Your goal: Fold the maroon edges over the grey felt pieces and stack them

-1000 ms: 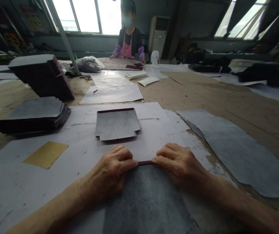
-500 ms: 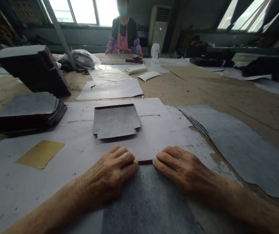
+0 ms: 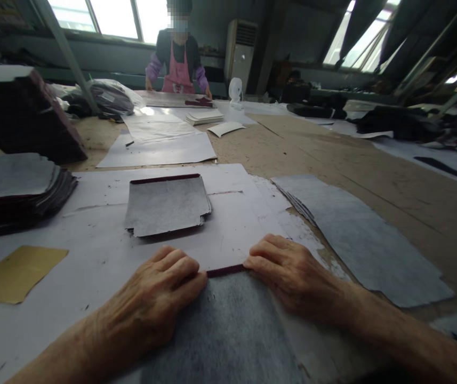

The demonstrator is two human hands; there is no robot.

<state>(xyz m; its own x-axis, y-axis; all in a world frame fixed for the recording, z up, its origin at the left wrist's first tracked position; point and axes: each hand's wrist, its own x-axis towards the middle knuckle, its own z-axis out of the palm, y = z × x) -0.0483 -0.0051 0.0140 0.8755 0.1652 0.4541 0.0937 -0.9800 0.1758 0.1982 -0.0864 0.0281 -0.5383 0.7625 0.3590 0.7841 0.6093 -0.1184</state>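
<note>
A grey-backed fabric piece lies in front of me, its far edge turned over as a narrow dark maroon strip. Closed at the left end of that strip, my left hand has thumb and fingers on the fold. My right hand pinches the fold's right end, with its fingers curled. The fingertips' undersides are hidden. Just beyond my hands rests a small pile of similar grey pieces, the top one with a maroon folded edge.
White paper covers the work area. At left are a thick stack of grey pieces, a taller leaning stack and a tan card. Larger grey sheets lie at right. A person in a pink apron stands across the table.
My hands have moved apart along the fold, baring more of the maroon strip between them. The view has turned slightly right, so the surroundings sit farther left.
</note>
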